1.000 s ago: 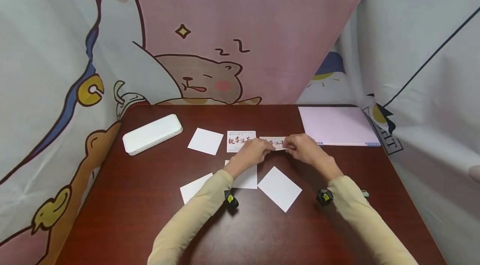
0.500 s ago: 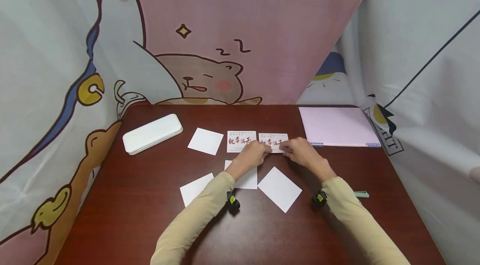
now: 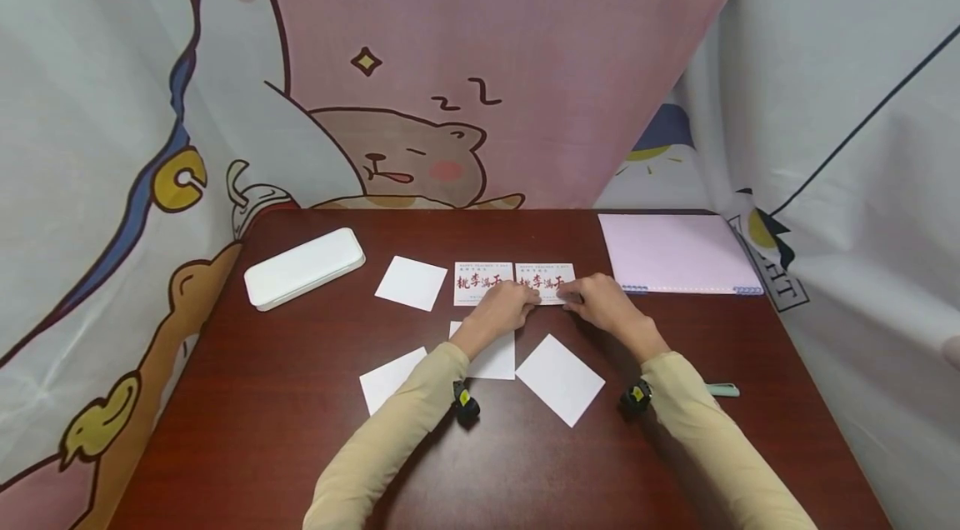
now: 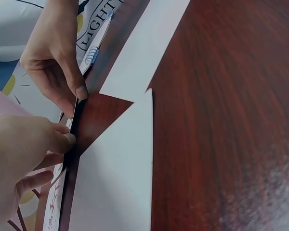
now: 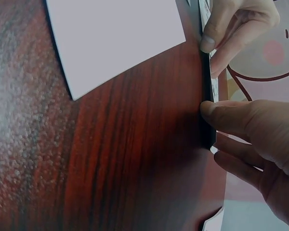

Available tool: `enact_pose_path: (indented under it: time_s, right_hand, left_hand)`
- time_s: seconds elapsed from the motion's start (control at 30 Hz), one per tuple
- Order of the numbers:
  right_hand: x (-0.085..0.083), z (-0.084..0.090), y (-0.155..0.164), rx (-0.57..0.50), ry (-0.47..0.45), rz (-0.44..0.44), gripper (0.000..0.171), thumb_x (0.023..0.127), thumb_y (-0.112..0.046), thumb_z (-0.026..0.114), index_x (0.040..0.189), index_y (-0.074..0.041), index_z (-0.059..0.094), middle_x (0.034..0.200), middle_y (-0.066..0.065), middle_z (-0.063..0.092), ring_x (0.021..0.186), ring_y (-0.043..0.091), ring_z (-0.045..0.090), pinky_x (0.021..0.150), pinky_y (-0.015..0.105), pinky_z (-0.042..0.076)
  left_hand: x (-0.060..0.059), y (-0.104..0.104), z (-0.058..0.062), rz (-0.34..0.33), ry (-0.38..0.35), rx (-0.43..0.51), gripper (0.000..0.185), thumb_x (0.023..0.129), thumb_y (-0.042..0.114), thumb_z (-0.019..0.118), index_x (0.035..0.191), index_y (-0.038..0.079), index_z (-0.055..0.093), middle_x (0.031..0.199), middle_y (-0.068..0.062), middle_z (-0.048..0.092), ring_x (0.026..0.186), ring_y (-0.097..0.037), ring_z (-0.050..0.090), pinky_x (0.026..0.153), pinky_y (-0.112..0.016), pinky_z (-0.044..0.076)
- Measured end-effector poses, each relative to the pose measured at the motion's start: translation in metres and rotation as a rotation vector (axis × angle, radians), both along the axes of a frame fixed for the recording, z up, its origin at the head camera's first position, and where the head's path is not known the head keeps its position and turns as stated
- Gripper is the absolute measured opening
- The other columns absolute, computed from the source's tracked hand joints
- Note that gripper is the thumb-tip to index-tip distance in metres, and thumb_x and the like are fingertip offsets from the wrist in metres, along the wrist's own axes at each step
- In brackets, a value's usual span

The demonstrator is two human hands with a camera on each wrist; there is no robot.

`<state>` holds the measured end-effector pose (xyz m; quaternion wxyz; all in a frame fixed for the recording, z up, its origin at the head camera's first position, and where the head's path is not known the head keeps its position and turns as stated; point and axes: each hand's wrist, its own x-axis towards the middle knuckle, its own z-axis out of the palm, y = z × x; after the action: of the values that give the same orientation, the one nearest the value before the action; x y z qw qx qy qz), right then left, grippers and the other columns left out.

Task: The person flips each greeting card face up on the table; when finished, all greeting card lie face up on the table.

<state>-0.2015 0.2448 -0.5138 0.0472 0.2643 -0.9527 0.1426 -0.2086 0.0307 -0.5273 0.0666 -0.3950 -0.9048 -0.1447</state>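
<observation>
A white card [image 3: 545, 273] printed with red Chinese characters lies at the back of the table. My left hand [image 3: 501, 307] pinches its near edge between thumb and fingers. At the same edge, a little to the right, my right hand [image 3: 606, 302] pinches it too; the right wrist view shows the thumb [image 5: 209, 109] at the edge with the other fingers beyond. A matching printed card [image 3: 471, 283] lies just left of it, edge to edge, partly covered by my left hand. Both cards' rows of writing line up in the head view.
Blank white cards lie around: one [image 3: 411, 282] left of the printed pair, others [image 3: 560, 380] nearer me, two partly under my left arm. A white case [image 3: 304, 268] stands at the back left, a pink spiral notebook [image 3: 678, 253] at the back right. A green pen [image 3: 723, 389] lies by my right sleeve.
The right printed card has tipped down flat from a raised tilt, so its whole face shows, and it has come level with the left card. My right hand has moved slightly left and towards me.
</observation>
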Motion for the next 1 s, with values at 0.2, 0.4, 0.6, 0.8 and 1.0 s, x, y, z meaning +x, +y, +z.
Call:
enact_pose_path:
  time_s: [0.2, 0.4, 0.6, 0.8, 1.0]
  right_hand:
    - [0.0, 0.001, 0.001, 0.011, -0.017, -0.007, 0.022, 0.076, -0.017, 0.074, 0.097, -0.013, 0.072, 0.088, 0.003, 0.072, 0.08, 0.022, 0.068, 0.07, 0.039, 0.054]
    - [0.0, -0.001, 0.001, 0.005, -0.007, -0.009, 0.022, 0.076, -0.017, 0.074, 0.097, -0.013, 0.073, 0.087, 0.003, 0.072, 0.077, 0.021, 0.068, 0.068, 0.038, 0.054]
    - [0.002, -0.003, 0.0, 0.008, 0.002, -0.019, 0.021, 0.076, -0.016, 0.074, 0.097, -0.014, 0.072, 0.086, 0.004, 0.072, 0.076, 0.02, 0.067, 0.068, 0.039, 0.054]
    - [0.002, 0.001, -0.003, -0.012, 0.001, -0.021, 0.023, 0.075, -0.016, 0.074, 0.098, -0.012, 0.072, 0.087, 0.005, 0.072, 0.077, 0.02, 0.067, 0.067, 0.038, 0.054]
    - [-0.007, 0.015, -0.014, -0.084, 0.006, 0.006, 0.026, 0.075, -0.015, 0.074, 0.1, -0.009, 0.07, 0.092, 0.007, 0.071, 0.077, 0.021, 0.066, 0.066, 0.038, 0.052]
  left_hand:
    - [-0.001, 0.001, -0.001, -0.002, 0.0, 0.013, 0.016, 0.085, 0.013, 0.062, 0.095, 0.02, 0.074, 0.094, 0.008, 0.071, 0.082, -0.01, 0.066, 0.076, -0.024, 0.053]
    - [-0.002, 0.0, -0.002, -0.002, -0.01, 0.034, 0.015, 0.085, 0.011, 0.062, 0.09, 0.019, 0.074, 0.086, 0.007, 0.071, 0.08, -0.011, 0.066, 0.074, -0.025, 0.053]
    - [-0.001, -0.002, -0.002, 0.003, -0.038, 0.048, 0.019, 0.084, 0.007, 0.062, 0.096, 0.018, 0.073, 0.095, 0.007, 0.071, 0.088, -0.01, 0.066, 0.081, -0.023, 0.051]
    - [0.002, -0.003, -0.001, -0.024, -0.03, 0.051, 0.023, 0.086, 0.008, 0.06, 0.105, 0.015, 0.07, 0.11, 0.003, 0.067, 0.102, -0.011, 0.062, 0.092, -0.021, 0.046]
    - [0.003, -0.017, 0.009, 0.001, -0.018, 0.087, 0.026, 0.085, 0.011, 0.063, 0.11, 0.014, 0.068, 0.115, 0.002, 0.065, 0.107, -0.013, 0.06, 0.094, -0.024, 0.046]
